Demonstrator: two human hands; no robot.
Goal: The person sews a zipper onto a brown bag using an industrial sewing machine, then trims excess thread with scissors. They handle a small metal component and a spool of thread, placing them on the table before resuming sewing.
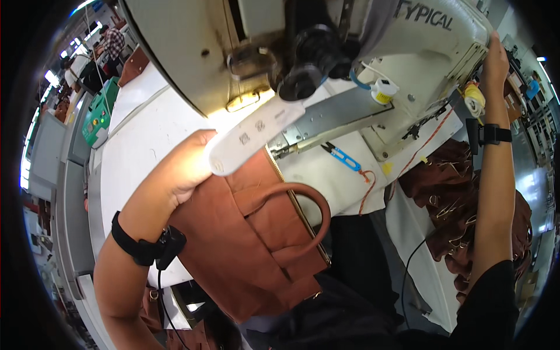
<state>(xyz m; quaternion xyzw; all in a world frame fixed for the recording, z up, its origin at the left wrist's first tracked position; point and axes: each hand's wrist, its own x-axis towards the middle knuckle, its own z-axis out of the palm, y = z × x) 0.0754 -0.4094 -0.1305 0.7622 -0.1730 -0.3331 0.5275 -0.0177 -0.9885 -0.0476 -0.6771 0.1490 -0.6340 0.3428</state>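
Note:
A brown handbag (pixel 245 233) with a curved handle (pixel 315 204) hangs from the bed of a white sewing machine (pixel 426 64) down to my lap. A metal zipper runs along its edge beside the machine arm. My left hand (pixel 189 166) grips the bag's upper left part. A pale oval plate (pixel 251 137) on the machine hides most of those fingers and the needle area. At the far right end of the machine, my right hand (pixel 494 64) reaches against its side. Its fingers are mostly turned away, so their grip does not show.
Blue thread snips (pixel 344 157) lie on the white table (pixel 140 122), tied to an orange cord. Brown bag pieces with metal rings (pixel 449 198) are heaped at the right. A green box (pixel 100 114) stands at the far left. People work in the background.

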